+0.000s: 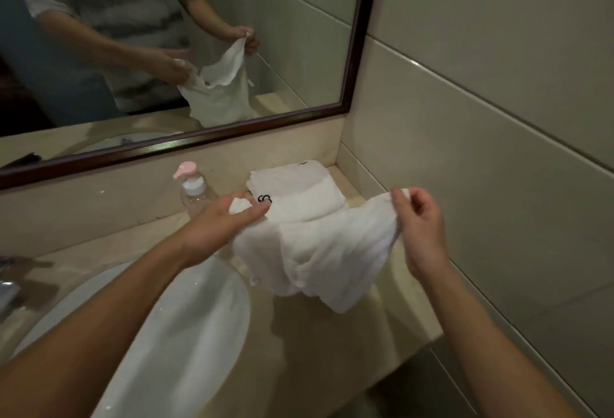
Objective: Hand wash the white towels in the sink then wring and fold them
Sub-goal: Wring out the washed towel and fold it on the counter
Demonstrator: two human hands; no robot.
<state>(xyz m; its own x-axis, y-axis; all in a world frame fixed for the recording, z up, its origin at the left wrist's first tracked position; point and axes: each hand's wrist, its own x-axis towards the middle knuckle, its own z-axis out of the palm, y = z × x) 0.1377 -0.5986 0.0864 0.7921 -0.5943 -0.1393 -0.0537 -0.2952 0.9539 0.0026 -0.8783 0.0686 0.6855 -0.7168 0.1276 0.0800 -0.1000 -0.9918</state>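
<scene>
White towel (319, 251), limp and likely damp-heavy, sags between both grips above the surface (332, 344). Left hand (229, 218) and right hand (418, 228) each pinch a top corner. Folded towels (299, 191) lie just beyond the grips. Best held by corners.

Beige counter (332, 344): folded towels (299, 191), soap bottle (194, 193).

A bathroom, likely a hotel's or a home's; a white oval sink (186, 318) is set into a beige stone counter (319, 344); a dark-framed mirror (186, 35) hangs above it; large pale tiles (481, 118) cover the wall; a pump bottle (194, 191) and folded towels (299, 191) sit by the backsplash.
</scene>
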